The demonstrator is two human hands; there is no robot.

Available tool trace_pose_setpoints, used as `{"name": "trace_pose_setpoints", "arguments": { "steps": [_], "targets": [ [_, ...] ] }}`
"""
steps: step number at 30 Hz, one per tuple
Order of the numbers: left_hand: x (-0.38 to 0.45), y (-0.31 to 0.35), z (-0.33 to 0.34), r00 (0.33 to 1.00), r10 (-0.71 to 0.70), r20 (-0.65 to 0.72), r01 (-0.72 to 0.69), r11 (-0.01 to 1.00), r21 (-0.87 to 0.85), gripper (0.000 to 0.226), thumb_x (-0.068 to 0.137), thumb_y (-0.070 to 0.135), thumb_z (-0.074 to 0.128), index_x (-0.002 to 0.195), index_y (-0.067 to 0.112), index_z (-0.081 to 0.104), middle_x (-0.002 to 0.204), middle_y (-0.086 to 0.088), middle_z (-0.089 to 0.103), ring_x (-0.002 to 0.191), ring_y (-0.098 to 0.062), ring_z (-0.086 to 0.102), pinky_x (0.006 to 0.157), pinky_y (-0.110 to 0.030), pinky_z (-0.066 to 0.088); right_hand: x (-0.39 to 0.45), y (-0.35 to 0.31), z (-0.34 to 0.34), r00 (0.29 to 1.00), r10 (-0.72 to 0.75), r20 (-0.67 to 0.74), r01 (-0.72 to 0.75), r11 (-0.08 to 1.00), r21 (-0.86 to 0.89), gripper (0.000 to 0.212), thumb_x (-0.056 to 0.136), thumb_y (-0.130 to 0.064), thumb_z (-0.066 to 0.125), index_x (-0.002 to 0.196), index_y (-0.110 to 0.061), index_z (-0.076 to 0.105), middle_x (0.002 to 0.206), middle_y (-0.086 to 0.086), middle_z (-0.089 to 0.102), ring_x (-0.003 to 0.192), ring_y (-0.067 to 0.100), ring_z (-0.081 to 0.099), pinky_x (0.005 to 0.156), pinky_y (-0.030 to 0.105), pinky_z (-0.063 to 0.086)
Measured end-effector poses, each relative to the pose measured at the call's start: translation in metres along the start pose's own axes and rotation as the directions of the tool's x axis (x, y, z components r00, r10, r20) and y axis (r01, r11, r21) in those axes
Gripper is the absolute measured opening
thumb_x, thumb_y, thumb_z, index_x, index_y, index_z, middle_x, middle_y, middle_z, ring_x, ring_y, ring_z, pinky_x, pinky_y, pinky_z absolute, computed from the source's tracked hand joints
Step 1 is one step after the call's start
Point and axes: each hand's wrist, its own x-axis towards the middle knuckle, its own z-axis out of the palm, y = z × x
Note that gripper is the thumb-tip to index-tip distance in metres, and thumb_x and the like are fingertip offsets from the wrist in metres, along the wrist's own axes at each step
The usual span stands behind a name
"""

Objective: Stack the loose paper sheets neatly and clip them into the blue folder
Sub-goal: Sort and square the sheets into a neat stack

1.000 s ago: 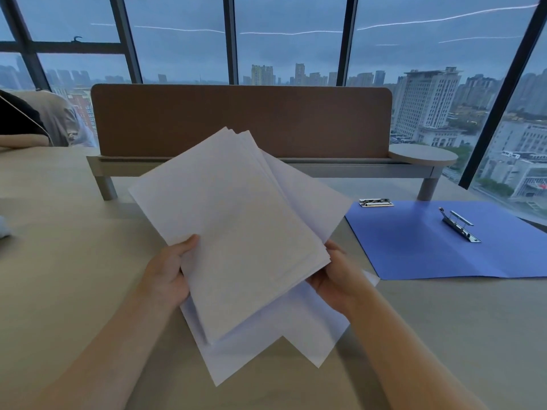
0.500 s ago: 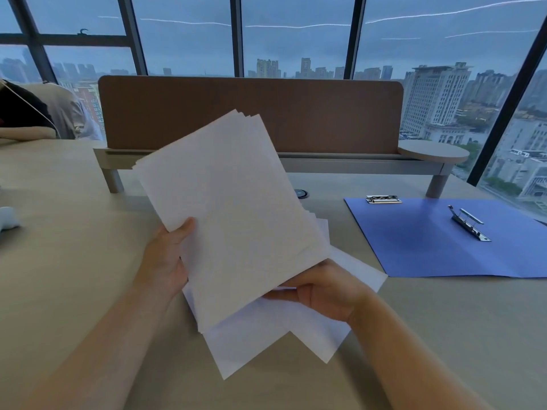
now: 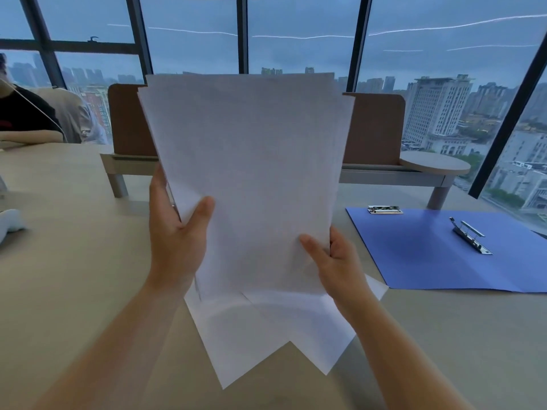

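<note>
I hold a bundle of white paper sheets (image 3: pixel 251 173) upright in front of me, its top edges nearly lined up. My left hand (image 3: pixel 174 235) grips the bundle's left edge and my right hand (image 3: pixel 334 258) grips its lower right edge. Two or three more white sheets (image 3: pixel 266 335) lie skewed on the table beneath the bundle. The blue folder (image 3: pixel 429 261) lies open and flat on the table to the right, with a metal clip (image 3: pixel 470 239) on its inner face and a second metal clamp (image 3: pixel 384 209) at its far left corner.
A brown divider panel (image 3: pixel 373 128) on a grey rail runs across the beige table (image 3: pixel 74 276) behind the paper. Another person in a black top (image 3: pixel 20 113) sits at far left. A white object (image 3: pixel 10 223) lies at the left edge. Windows fill the background.
The bundle has swung from a leftward tilt to upright and risen toward me. My right hand moved from under its bottom edge to its right side.
</note>
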Motion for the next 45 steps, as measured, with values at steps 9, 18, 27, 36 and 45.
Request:
{"name": "trace_pose_setpoints", "arguments": {
  "steps": [9, 18, 27, 36, 45],
  "targets": [
    [-0.022, -0.001, 0.011, 0.992, -0.082, 0.1, 0.084, 0.996, -0.017, 0.055, 0.091, 0.024, 0.063, 0.141, 0.024, 0.04, 0.128, 0.002, 0.062, 0.114, -0.016, 0.064, 0.089, -0.031, 0.057, 0.002, -0.015, -0.002, 0.966, -0.145, -0.213, 0.154, 0.988, 0.026, 0.009, 0.092, -0.03, 0.069, 0.097, -0.025, 0.063, 0.09, -0.005, 0.073, 0.082, 0.011, 0.07, 0.07, 0.031, 0.056],
    [0.002, 0.026, 0.02, 0.998, -0.011, 0.065, 0.011, 1.0, 0.002, 0.05, 0.092, 0.026, 0.062, 0.137, 0.012, 0.046, 0.122, -0.002, 0.064, 0.109, -0.013, 0.065, 0.085, -0.024, 0.056, 0.024, -0.07, 0.001, 0.933, -0.26, -0.25, 0.288, 0.954, 0.082, 0.017, 0.087, -0.037, 0.074, 0.097, -0.026, 0.065, 0.093, -0.005, 0.075, 0.085, 0.009, 0.072, 0.069, 0.025, 0.056],
    [0.035, 0.045, 0.022, 0.984, -0.173, 0.05, 0.177, 0.98, -0.091, 0.05, 0.087, 0.04, 0.066, 0.134, 0.034, 0.05, 0.124, 0.005, 0.064, 0.113, -0.018, 0.065, 0.091, -0.046, 0.057, 0.029, -0.103, 0.008, 0.93, -0.305, -0.203, 0.322, 0.945, 0.058, 0.002, 0.093, -0.033, 0.068, 0.094, -0.032, 0.069, 0.089, -0.012, 0.076, 0.084, 0.005, 0.073, 0.07, 0.024, 0.059],
    [-0.028, -0.03, -0.005, 0.754, -0.546, 0.365, 0.586, 0.81, 0.0, 0.053, 0.045, 0.059, 0.089, 0.091, 0.035, 0.079, 0.102, 0.01, 0.077, 0.096, -0.006, 0.072, 0.075, -0.019, 0.055, -0.01, -0.006, 0.007, 0.97, 0.227, -0.083, -0.223, 0.973, 0.051, 0.01, 0.084, -0.034, 0.077, 0.089, -0.025, 0.076, 0.088, -0.003, 0.08, 0.085, 0.019, 0.076, 0.08, 0.045, 0.062],
    [-0.018, -0.054, -0.006, 0.762, -0.632, 0.137, 0.641, 0.766, -0.034, 0.004, 0.091, 0.018, 0.066, 0.093, 0.018, 0.07, 0.083, 0.013, 0.077, 0.086, -0.008, 0.071, 0.08, -0.027, 0.05, -0.005, 0.006, 0.002, 0.97, 0.237, -0.05, -0.242, 0.956, -0.165, 0.053, 0.098, -0.059, 0.04, 0.092, -0.018, 0.073, 0.082, -0.009, 0.076, 0.082, 0.01, 0.071, 0.079, 0.037, 0.054]
  ]
}}
